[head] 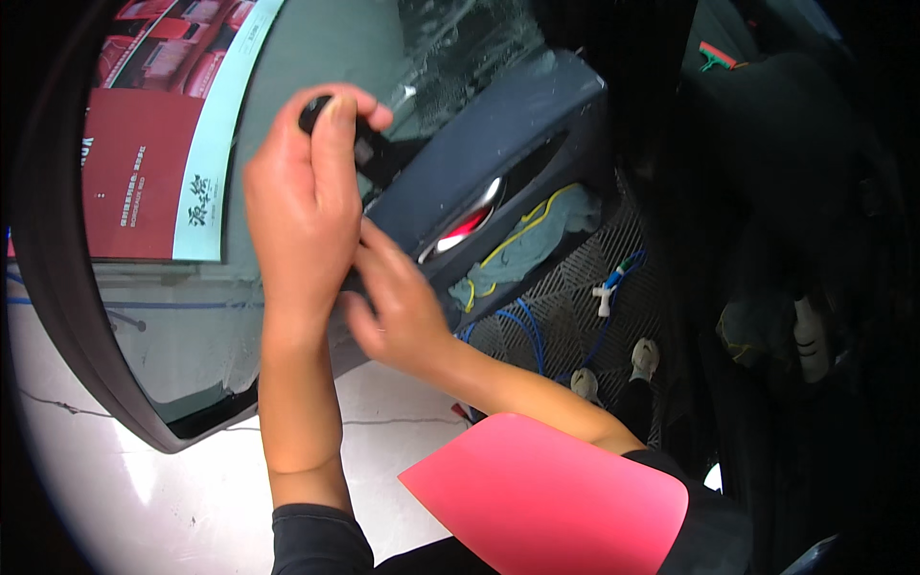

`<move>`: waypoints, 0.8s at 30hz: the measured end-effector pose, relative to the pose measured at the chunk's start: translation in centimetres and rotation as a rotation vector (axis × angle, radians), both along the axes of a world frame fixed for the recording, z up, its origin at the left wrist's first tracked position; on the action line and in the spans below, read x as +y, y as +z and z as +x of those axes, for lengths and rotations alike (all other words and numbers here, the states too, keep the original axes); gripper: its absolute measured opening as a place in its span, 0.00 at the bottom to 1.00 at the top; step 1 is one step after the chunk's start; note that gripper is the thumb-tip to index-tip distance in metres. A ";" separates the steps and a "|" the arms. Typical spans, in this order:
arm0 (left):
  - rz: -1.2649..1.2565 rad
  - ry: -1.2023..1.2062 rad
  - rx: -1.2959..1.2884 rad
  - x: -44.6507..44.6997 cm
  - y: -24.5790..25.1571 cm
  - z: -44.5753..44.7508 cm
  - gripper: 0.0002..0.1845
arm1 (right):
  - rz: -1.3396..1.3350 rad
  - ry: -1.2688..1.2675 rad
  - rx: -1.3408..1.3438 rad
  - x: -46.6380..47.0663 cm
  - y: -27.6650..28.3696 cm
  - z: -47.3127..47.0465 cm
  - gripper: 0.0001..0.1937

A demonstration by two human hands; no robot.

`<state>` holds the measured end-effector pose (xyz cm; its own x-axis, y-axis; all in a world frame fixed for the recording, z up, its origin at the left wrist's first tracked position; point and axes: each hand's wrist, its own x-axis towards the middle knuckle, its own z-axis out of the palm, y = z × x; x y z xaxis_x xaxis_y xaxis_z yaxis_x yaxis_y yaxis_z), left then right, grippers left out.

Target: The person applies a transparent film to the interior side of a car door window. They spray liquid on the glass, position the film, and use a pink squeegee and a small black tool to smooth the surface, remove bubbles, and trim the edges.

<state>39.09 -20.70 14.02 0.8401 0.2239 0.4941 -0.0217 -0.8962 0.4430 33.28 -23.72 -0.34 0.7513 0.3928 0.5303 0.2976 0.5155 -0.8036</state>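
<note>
My left hand (305,165) is closed around the dark rounded handle (316,113) of a tool, over the car door's window glass (338,43). A flat black part (388,162) shows beyond its fingers, at the glass's lower edge. My right hand (402,309), blurred, is behind and beside my left wrist, by the edge of the door panel (481,136). Its thumb stands apart from the fingers, and the fingertips are partly hidden. Wet streaks mark the upper part of the glass. A pink flexible sheet (553,496) lies across the view before my torso.
A grey cloth with yellow edging (535,237) lies in the door pocket below the chrome door handle (467,223). Blue hoses (532,327) run over the floor grating. A red-and-green squeegee (716,56) and a white bottle (811,341) are at right. A red poster (144,180) shows through the glass.
</note>
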 end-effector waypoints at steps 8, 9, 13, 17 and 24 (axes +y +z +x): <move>0.078 0.059 0.015 0.1 0.0 -3.0 0.11 | 0.369 -0.061 0.367 -0.5 1.3 6.7 0.42; 0.084 0.061 0.016 0.1 0.0 -3.3 0.10 | 0.341 -0.083 0.355 0.0 1.9 6.8 0.42; 0.080 0.081 0.013 0.4 -0.1 -4.5 0.09 | 0.226 -0.151 0.338 -0.3 2.7 7.2 0.45; 0.096 0.119 0.038 0.6 0.3 -5.4 0.09 | 0.159 -0.174 0.330 -1.9 2.7 7.9 0.45; 0.089 0.132 0.010 0.9 0.4 -6.6 0.09 | 0.114 -0.206 0.443 -0.5 2.5 10.8 0.44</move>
<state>32.46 -19.76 14.40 0.8112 0.2881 0.5089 0.1025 -0.9268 0.3612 44.04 -24.27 2.21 0.9699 0.1708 0.1735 0.0452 0.5738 -0.8177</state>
